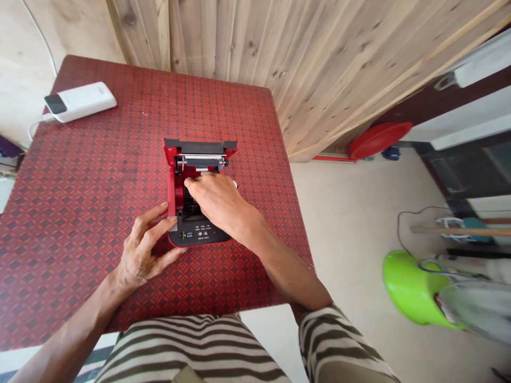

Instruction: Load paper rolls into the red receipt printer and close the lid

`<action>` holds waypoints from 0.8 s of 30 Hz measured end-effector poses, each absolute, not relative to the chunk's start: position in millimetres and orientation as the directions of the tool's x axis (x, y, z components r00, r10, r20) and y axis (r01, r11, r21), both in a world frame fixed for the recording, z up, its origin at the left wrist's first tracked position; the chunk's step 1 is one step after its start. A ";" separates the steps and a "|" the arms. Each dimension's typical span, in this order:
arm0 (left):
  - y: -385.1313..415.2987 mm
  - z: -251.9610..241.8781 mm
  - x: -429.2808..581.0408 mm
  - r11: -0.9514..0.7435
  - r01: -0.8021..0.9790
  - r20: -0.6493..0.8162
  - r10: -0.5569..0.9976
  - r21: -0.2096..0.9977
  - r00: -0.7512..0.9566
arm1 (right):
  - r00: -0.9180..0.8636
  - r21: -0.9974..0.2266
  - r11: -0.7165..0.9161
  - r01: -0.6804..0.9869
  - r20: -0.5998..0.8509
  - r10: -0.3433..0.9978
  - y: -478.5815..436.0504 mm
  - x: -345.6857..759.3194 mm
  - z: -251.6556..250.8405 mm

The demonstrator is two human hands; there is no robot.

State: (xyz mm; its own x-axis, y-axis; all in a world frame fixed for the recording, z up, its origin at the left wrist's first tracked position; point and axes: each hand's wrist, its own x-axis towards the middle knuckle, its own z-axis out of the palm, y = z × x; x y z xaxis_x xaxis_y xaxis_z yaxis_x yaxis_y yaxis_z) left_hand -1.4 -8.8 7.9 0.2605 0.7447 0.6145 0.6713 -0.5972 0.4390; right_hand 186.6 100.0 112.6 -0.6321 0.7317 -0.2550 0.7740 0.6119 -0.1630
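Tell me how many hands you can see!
2: the left hand is at the left side of the red-and-black device, and the right hand reaches into its open top.

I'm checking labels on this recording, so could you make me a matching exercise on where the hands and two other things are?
1. Left hand
2. Right hand
3. Lid of the red-and-black device
4. White gadget

A. Over the device's open compartment
B. Near the table's far left corner
C. At the device's near left corner
D. Raised at the device's far side

Pairs: 1-C, 2-A, 3-D, 4-B
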 end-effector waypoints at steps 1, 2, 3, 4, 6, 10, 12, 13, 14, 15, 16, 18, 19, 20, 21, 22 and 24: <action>-8.8 7.9 -1.4 -0.600 0.669 0.613 0.744 0.439 0.265 | -0.627 -0.164 0.606 0.778 -0.265 0.733 101.7 185.2 111.9; -8.8 7.8 -1.4 -0.600 0.669 0.613 0.744 0.438 0.266 | -0.619 -0.167 0.598 0.784 -0.275 0.735 103.0 184.6 111.4; -8.8 7.6 -1.6 -0.598 0.672 0.613 0.744 0.436 0.265 | -0.616 -0.175 0.592 0.787 -0.283 0.735 103.6 184.9 111.4; -8.8 7.4 -1.8 -0.595 0.676 0.612 0.746 0.434 0.263 | -0.616 -0.190 0.586 0.788 -0.284 0.735 103.4 186.4 112.0; -8.6 7.5 -2.3 -0.591 0.681 0.611 0.748 0.433 0.261 | -0.640 -0.250 0.590 0.768 -0.254 0.725 100.6 193.8 114.8; -9.4 12.7 -4.4 -0.597 0.681 0.598 0.749 0.424 0.285 | -0.782 -0.469 0.669 0.577 -0.080 0.618 85.8 220.1 123.0; -9.9 20.5 -5.9 -0.593 0.674 0.573 0.764 0.441 0.298 | -0.817 -0.532 0.690 0.491 -0.007 0.577 76.6 232.1 123.5; -9.2 26.0 -6.6 -0.592 0.666 0.560 0.771 0.454 0.303 | -0.816 -0.542 0.692 0.477 0.021 0.578 72.4 236.5 122.1; -7.2 32.7 -7.0 -0.594 0.657 0.554 0.774 0.465 0.308 | -0.806 -0.542 0.693 0.476 0.047 0.591 68.7 239.7 119.5; -3.5 40.2 -7.0 -0.597 0.652 0.554 0.773 0.468 0.310 | -0.790 -0.536 0.693 0.482 0.077 0.609 65.5 241.7 116.1; 2.5 48.4 -6.5 -0.604 0.652 0.564 0.764 0.458 0.312 | -0.773 -0.526 0.697 0.487 0.112 0.625 62.6 242.8 112.2; 21.7 64.7 -3.6 -0.610 0.685 0.601 0.738 0.398 0.307 | -0.732 -0.498 0.710 0.497 0.199 0.652 57.4 243.1 103.8; 34.3 72.0 -1.4 -0.611 0.706 0.628 0.717 0.358 0.302 | -0.703 -0.480 0.715 0.509 0.248 0.667 54.8 242.8 100.0; 47.8 78.0 1.3 -0.600 0.729 0.626 0.717 0.329 0.308 | -0.669 -0.461 0.714 0.527 0.292 0.683 52.0 242.4 96.7; 61.1 82.5 4.1 -0.588 0.743 0.622 0.722 0.320 0.303 | -0.639 -0.440 0.709 0.551 0.325 0.698 48.8 242.2 93.8; 72.8 85.4 6.7 -0.577 0.745 0.579 0.749 0.333 0.322 | -0.614 -0.421 0.702 0.575 0.345 0.710 45.4 242.3 91.4; 87.0 86.5 10.5 -0.607 0.716 0.544 0.751 0.345 0.375 | -0.592 -0.387 0.693 0.609 0.360 0.721 37.6 243.3 87.8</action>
State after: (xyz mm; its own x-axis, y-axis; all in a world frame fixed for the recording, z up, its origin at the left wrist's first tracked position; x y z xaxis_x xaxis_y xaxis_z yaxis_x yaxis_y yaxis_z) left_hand 10.5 87.0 86.5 0.3750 0.7508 0.5437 0.7155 -0.6073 0.3452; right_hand 243.3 37.6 87.8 -0.5916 0.7213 0.3603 0.6085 0.6926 -0.3873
